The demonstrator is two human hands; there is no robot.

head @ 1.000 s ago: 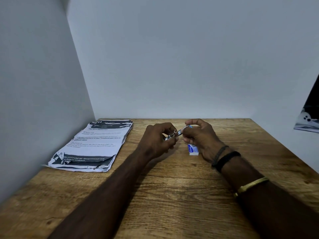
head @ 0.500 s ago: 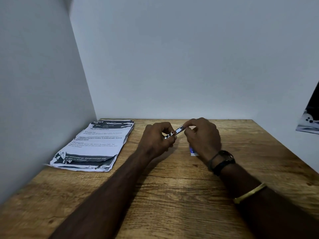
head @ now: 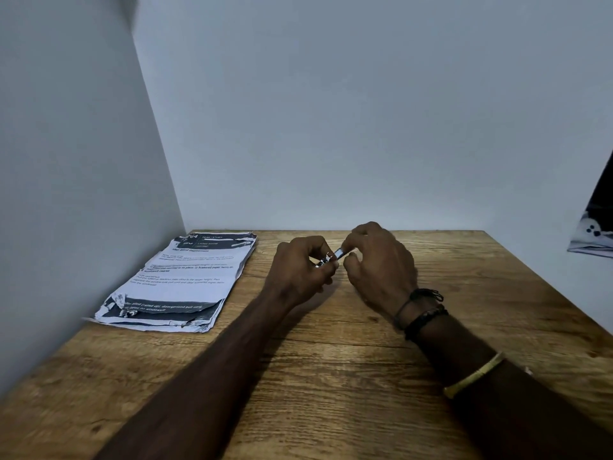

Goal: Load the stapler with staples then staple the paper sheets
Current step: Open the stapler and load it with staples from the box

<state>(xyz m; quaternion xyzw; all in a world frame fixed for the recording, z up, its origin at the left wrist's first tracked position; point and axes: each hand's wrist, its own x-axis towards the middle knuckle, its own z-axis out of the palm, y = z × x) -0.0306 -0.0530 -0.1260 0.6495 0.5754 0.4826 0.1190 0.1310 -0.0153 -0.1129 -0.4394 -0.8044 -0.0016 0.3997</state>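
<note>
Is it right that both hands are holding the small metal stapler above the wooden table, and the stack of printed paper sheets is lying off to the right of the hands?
Not quite. In the head view, the paper sheets lie to the left of the hands, near the left wall, not the right. The rest holds: the left hand and right hand hold the small metal stapler between them above the wooden table.

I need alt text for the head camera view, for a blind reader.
Two bare hands, left hand and right hand, hold a small metal stapler together above a wooden table. A stack of printed paper sheets lies at the left.
</note>
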